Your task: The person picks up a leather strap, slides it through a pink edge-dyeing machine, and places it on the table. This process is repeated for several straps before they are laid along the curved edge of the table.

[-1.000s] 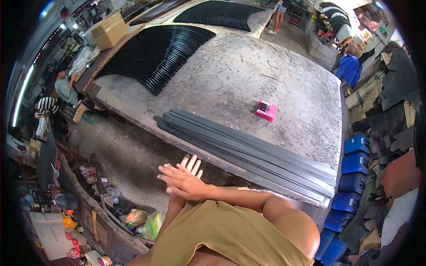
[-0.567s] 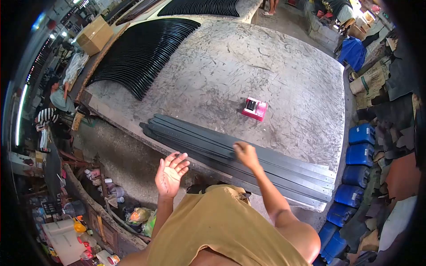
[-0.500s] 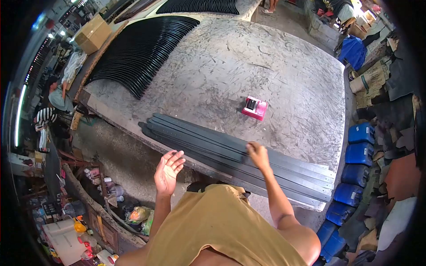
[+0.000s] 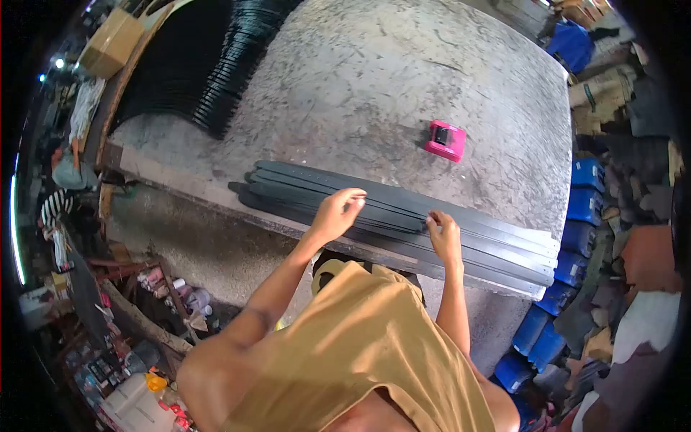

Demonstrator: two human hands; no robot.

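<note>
Long dark belt straps [image 4: 497,243], with pointed ends at the left and small holes near the ends, lie side by side along the near edge of the worktable [image 4: 345,86]. Over their middle is my left hand [image 4: 337,216], its fingers loosely bent and thumb apart, with nothing in it. To its right, my right hand [image 4: 445,236] has thumb and fingertips pinched together right at the straps; I cannot tell what is between them. Beyond the straps on the tabletop sits a small pink object with a black and white top [image 4: 446,141].
A large fanned stack of glossy black straps [image 4: 180,65] covers the table's far left. A cardboard box [image 4: 110,43] stands beyond it. Blue jerrycans [image 4: 584,205] line the right side by leather scraps [image 4: 651,259]. A person in striped clothing [image 4: 56,207] is at far left.
My left hand has moved from beside the table edge to over the straps. My right hand remains at the straps, its fingers now pinched toward the left. The view has tilted down.
</note>
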